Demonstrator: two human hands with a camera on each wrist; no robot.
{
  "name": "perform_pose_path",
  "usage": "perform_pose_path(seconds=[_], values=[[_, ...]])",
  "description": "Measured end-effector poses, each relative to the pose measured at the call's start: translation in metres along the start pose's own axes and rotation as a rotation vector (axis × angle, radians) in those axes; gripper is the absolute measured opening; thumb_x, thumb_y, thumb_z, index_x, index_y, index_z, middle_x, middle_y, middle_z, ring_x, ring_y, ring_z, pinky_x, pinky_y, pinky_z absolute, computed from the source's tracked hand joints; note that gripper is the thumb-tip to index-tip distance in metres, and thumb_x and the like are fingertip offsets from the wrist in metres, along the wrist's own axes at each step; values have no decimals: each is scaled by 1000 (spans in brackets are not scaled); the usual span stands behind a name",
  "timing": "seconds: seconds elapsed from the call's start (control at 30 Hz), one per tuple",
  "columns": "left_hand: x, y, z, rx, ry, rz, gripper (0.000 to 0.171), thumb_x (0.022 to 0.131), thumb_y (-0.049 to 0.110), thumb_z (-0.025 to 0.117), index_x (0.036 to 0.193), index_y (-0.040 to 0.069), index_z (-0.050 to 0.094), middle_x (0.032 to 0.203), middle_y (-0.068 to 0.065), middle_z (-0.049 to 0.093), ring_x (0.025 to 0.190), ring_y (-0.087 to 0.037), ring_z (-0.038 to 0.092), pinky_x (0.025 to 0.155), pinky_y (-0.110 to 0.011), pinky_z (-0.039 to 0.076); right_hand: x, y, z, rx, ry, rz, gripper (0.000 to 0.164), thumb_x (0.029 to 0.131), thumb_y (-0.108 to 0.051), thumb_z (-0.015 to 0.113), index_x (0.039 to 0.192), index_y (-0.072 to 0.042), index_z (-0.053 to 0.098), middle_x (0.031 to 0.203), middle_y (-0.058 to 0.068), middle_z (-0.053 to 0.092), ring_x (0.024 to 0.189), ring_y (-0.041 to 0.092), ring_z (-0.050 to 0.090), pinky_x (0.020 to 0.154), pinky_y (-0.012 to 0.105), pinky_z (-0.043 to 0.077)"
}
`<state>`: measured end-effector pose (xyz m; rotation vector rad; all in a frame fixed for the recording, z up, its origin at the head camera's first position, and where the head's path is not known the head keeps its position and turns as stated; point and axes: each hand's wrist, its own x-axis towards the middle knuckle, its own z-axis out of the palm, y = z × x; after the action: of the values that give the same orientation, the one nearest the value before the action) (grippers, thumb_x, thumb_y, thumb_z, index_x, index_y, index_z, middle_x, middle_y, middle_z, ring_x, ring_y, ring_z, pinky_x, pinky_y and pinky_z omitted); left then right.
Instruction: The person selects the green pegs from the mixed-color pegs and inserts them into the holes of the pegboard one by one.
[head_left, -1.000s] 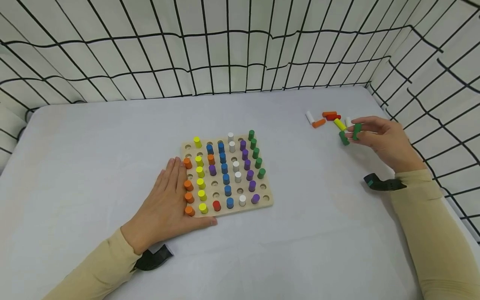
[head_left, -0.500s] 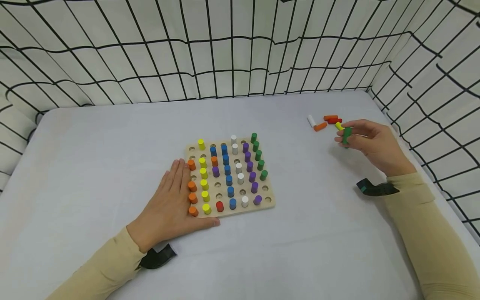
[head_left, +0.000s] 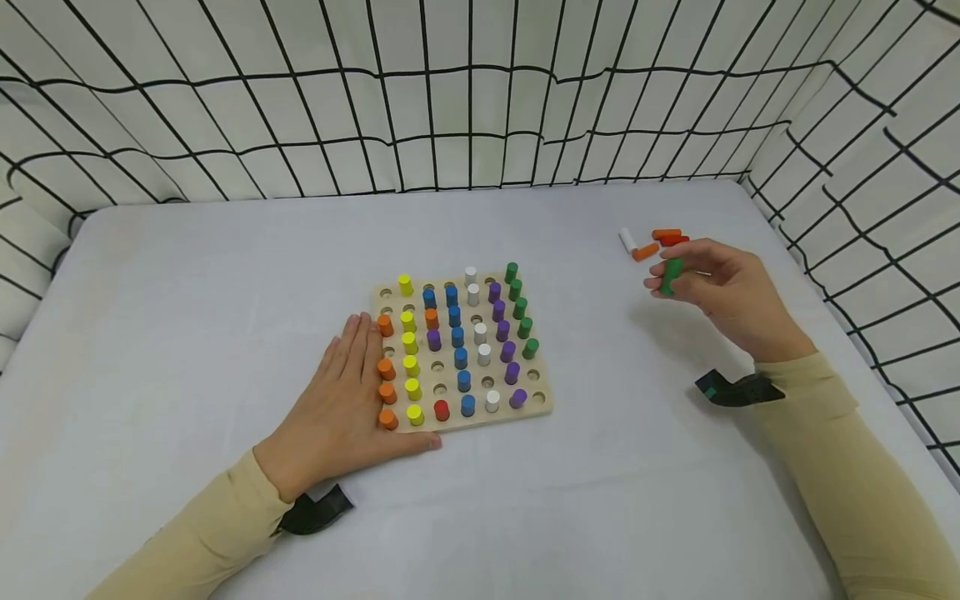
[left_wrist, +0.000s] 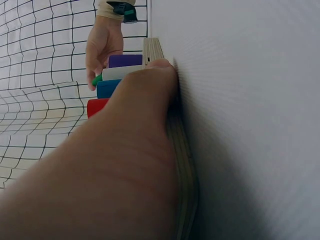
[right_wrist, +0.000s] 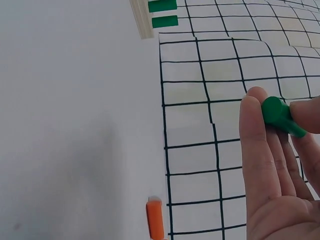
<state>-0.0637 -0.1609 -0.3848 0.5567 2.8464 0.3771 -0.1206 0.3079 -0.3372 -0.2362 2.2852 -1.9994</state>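
Observation:
A square wooden pegboard (head_left: 501,419) lies mid-table, bearing coloured pegs in rows; several bare holes show among them. Along its left edge lie the straight fingers of my left hand (head_left: 330,404), while the thumb stretches along the near edge. The left wrist view shows that thumb against the board's side. Off to the right, my right hand (head_left: 723,287) is raised over the table, pinching a green peg (head_left: 672,275) between thumb and fingers. In the right wrist view the green peg (right_wrist: 274,111) shows its round end.
Loose pegs lie at the back right: a white peg (head_left: 627,241), an orange peg (head_left: 646,252), another orange one and a red peg (head_left: 674,240) partly behind my right hand. Black wire grid panels (head_left: 471,100) stand along the table's far and right sides.
My right hand has moved left and slightly nearer, carrying the green peg away from the loose pegs. The yellow peg has become hidden behind it. My left hand stays at the board.

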Motion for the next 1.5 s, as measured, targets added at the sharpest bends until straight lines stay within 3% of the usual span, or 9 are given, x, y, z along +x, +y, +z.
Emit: perform_pose_path(seconds=[0.27,0.77,0.93,1.1,1.27,1.5], values=[[0,0,0,2,3,-1,148,70,96,58,163,-6,3,174,-24,-3,163,-45,1,131,-64,13,-2,-4,19,-27,-29,-16,36,96,-6,72,129,4,62,122,13,70,104,25,77,96,33,61],[-1,0,0,11,6,7,147,71,95,58,163,-7,4,174,-25,-1,163,-45,1,131,-64,13,-4,-1,45,-170,-131,-37,30,100,-5,67,129,-2,64,115,8,75,107,15,78,94,24,61],[-1,0,0,13,10,12,147,71,94,59,163,-7,4,174,-26,0,163,-45,2,131,-64,13,-6,0,57,-179,-184,-42,30,99,-1,66,129,-1,64,115,5,75,106,14,77,91,25,62],[-1,0,0,8,10,14,147,71,96,56,163,-6,4,174,-25,-1,163,-44,1,131,-63,12,-10,2,71,-220,-233,-74,33,97,2,67,129,7,61,111,-3,77,102,11,78,88,23,63],[-1,1,0,-1,6,14,147,71,95,57,163,-6,3,174,-25,-3,163,-44,0,132,-63,11,-15,3,85,-195,-287,-113,34,95,6,66,128,11,59,111,-5,78,102,11,78,88,24,63],[-2,0,0,2,10,17,147,71,95,58,163,-7,5,174,-26,-1,163,-44,1,132,-62,12,-21,4,103,-184,-283,-117,35,93,5,70,127,6,62,110,-5,77,101,12,77,86,26,64]])
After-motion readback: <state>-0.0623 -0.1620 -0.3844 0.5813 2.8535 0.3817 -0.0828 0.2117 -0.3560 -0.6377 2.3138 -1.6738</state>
